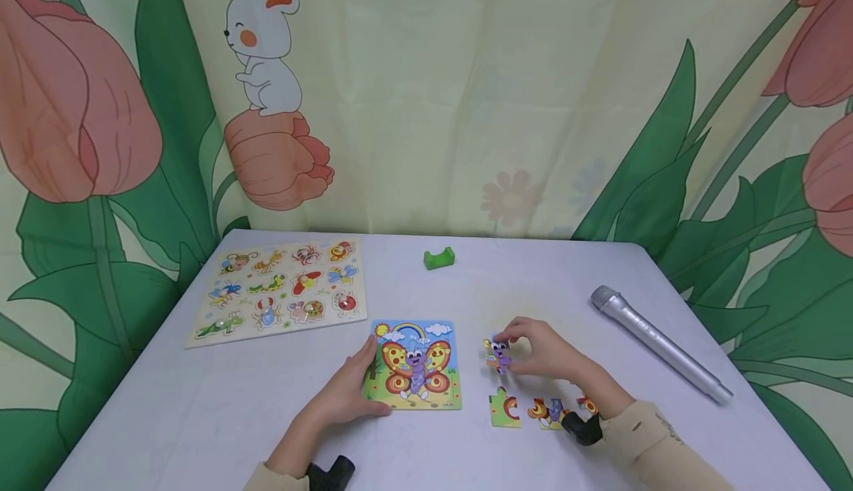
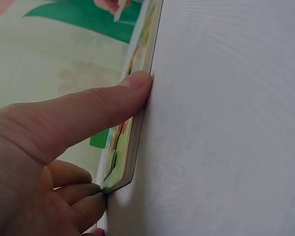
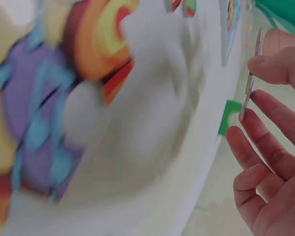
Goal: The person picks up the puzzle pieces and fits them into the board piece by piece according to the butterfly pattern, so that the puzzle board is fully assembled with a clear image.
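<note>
A square butterfly puzzle board [image 1: 433,395] lies flat at the middle of the table. My left hand [image 1: 340,387] holds it by the near left corner. In the left wrist view, the thumb [image 2: 115,101] lies along one edge of the board and the fingers touch around the corner. To the right of the board, my right hand [image 1: 549,354] pinches a purple butterfly puzzle piece [image 1: 497,356] between thumb and fingers. The right wrist view shows this piece [image 3: 251,81] edge-on, raised off the table. Several loose pieces lie nearer: a green one [image 1: 504,409], others partly hidden by the right wrist.
An insect puzzle board [image 1: 286,324] lies at the back left. A small green block [image 1: 439,258] stands at the back, and a silver microphone [image 1: 660,343] lies at the right. A printed curtain [image 1: 440,106] hangs behind the white table [image 1: 213,417].
</note>
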The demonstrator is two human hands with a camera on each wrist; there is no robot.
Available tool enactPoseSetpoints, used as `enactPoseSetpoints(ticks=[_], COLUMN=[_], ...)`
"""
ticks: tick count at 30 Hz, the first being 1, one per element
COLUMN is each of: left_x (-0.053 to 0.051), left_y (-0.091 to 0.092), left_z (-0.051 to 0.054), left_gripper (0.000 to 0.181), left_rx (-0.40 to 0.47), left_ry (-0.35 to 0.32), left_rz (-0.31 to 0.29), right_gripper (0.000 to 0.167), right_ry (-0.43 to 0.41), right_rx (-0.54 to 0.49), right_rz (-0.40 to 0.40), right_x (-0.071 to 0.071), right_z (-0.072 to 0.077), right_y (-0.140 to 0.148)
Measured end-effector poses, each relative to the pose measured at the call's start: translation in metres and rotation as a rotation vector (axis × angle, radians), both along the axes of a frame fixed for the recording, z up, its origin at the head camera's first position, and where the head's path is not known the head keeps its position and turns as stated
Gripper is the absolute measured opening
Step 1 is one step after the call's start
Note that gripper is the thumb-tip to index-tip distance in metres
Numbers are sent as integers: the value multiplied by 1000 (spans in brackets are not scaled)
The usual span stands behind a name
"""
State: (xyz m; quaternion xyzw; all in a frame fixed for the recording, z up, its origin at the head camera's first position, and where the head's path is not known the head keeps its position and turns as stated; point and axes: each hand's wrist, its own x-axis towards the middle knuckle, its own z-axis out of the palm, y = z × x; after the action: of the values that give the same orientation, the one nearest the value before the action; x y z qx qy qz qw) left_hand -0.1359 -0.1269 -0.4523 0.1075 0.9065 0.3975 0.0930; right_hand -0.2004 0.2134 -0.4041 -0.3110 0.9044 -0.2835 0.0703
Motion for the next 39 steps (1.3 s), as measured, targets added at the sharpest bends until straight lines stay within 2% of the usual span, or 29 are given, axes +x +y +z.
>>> enactPoseSetpoints(ticks=[6,13,18,23,29,39], left_x=[0,0,0,0,0,1], left_y=[0,-1,0,0,-1,-2], left_z=[0,0,1,0,-1,3], left_gripper=[108,108,108,108,108,107], left_rx=[12,14,25,19,30,31], left_ry=[1,-6,-5,-9,-18,-30], left_rz=[-1,0,-2,2,-1,-3], right_gripper=[38,39,37,36,36,35], right_ry=[-27,-14,-20,-35,-102,-105], right_rx=[5,-10,-14,11,48,137], right_rz=[47,126,152,161,141,131], right_x=[-1,-4,-7,-10,-11,-11], right_z=[2,1,-3,-6,-8,-7], right_y=[-32,-66,-87,-103,-118,-133])
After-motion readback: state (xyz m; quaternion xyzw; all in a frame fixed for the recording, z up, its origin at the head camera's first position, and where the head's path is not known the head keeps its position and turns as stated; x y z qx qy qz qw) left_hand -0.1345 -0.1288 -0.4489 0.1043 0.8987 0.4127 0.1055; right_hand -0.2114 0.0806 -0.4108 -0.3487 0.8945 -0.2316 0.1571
